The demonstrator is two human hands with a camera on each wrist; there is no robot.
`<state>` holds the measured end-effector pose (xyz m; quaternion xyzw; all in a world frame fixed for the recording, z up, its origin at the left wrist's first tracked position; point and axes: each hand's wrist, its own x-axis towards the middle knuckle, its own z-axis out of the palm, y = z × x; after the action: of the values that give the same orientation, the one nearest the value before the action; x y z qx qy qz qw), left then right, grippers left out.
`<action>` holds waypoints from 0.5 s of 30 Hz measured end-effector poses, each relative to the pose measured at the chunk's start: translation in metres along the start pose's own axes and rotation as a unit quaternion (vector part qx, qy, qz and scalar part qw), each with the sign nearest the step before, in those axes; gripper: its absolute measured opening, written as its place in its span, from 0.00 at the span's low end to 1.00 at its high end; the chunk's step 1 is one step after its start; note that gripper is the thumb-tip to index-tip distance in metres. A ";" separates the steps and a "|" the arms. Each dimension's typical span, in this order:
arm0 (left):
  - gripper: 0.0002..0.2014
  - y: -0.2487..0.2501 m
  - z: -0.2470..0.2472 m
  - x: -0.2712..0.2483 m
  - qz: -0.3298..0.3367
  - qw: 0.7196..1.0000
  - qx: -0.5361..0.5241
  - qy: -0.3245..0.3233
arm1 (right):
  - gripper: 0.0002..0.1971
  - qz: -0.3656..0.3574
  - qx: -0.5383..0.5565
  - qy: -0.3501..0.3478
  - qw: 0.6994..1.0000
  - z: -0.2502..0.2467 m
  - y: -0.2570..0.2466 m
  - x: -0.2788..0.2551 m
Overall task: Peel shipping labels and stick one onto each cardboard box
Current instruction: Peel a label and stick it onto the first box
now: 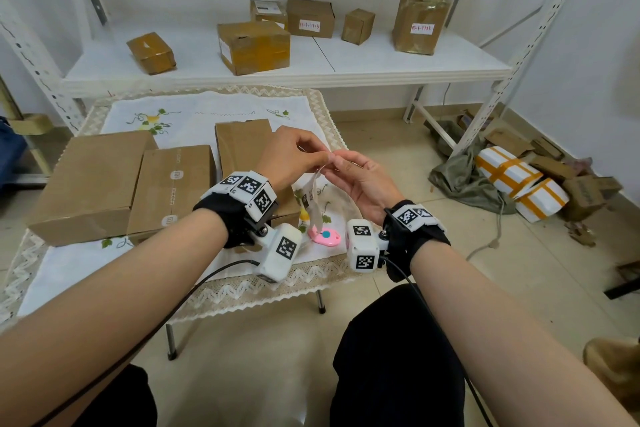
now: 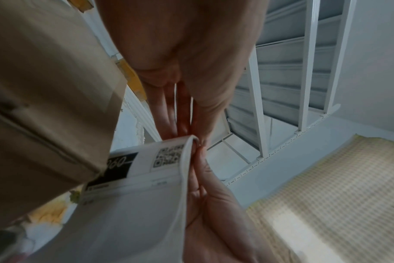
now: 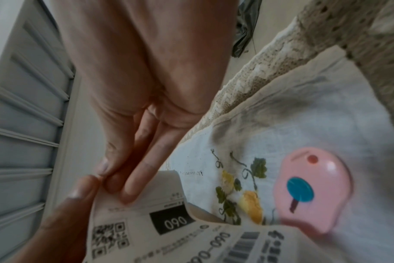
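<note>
A white shipping label (image 1: pixel 314 196) with a QR code and barcode hangs from my two hands above the right side of the low table. My left hand (image 1: pixel 323 154) pinches its top edge (image 2: pixel 192 139) between thumb and fingers. My right hand (image 1: pixel 337 162) pinches the same top edge from the other side, fingertips (image 3: pixel 124 192) against the paper (image 3: pixel 169 224). Three plain cardboard boxes stand on the tablecloth: a large one (image 1: pixel 91 184) at left, a printed one (image 1: pixel 173 187) in the middle, and a third (image 1: pixel 242 146) partly hidden behind my left wrist.
A pink device (image 1: pixel 325 236) with a blue button lies on the cloth below the label. The white shelf (image 1: pixel 381 62) behind holds several boxes, two with labels. Taped parcels and cardboard scraps (image 1: pixel 519 177) litter the floor at right. The table's front edge (image 1: pixel 242 291) is near my knees.
</note>
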<state>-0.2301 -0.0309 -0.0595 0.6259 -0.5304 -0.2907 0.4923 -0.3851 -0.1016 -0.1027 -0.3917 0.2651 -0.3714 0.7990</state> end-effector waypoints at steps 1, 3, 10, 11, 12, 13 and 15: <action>0.05 0.000 0.000 -0.001 -0.003 1.000 0.001 0.002 | 0.07 0.000 0.001 0.000 1.000 0.000 0.000 0.000; 0.06 0.002 0.001 -0.002 -0.014 1.000 -0.012 0.003 | 0.07 -0.003 -0.001 0.003 1.000 0.000 0.001 -0.001; 0.05 0.003 0.004 -0.003 -0.047 0.998 -0.044 0.016 | 0.06 -0.020 -0.003 0.012 1.000 -0.001 0.001 -0.002; 0.05 0.004 0.005 -0.003 -0.051 0.998 -0.045 0.017 | 0.06 -0.023 -0.008 0.013 1.000 -0.001 0.001 -0.002; 0.05 0.004 0.005 -0.002 -0.056 0.997 -0.046 0.018 | 0.06 -0.025 -0.013 0.014 0.999 -0.001 0.001 -0.002; 0.05 0.004 0.005 -0.002 -0.061 0.997 -0.046 0.018 | 0.06 -0.028 -0.018 0.015 0.999 -0.001 0.001 -0.001; 0.05 0.004 0.005 -0.002 -0.068 0.997 -0.041 0.017 | 0.07 -0.030 -0.024 0.017 0.999 -0.002 0.001 -0.001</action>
<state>-0.2369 -0.0307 -0.0576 0.6450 -0.4658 -0.3341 0.5053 -0.3864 -0.1012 -0.1048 -0.4119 0.2753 -0.3955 0.7734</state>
